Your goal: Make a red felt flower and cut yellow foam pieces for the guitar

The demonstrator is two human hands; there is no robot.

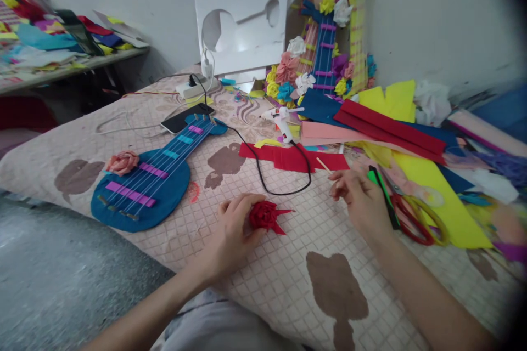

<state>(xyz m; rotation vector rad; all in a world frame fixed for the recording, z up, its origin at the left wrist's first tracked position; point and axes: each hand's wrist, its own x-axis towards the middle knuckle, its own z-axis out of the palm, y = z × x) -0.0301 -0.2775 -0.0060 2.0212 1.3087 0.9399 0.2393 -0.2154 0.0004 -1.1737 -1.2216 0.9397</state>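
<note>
My left hand (233, 230) rests on the patterned bed cover and is closed around a rolled red felt flower (266, 215), whose pointed tail sticks out to the right. My right hand (357, 196) hovers a little to the right, its fingers pinched on a thin wooden stick (323, 165) that points up and left. A red felt strip (293, 157) lies just beyond the stick's tip. A white glue gun (282, 119) stands farther back, its black cord (284, 186) looping across the cover between my hands.
A blue felt guitar (153, 177) with a pink felt rose (122, 162) lies at the left. Scissors with red and yellow handles (416, 214), a green-black pen (382, 193) and felt sheets (391, 126) crowd the right. A phone (181, 118), power strip (193, 88) and decorated guitar (325, 49) sit behind.
</note>
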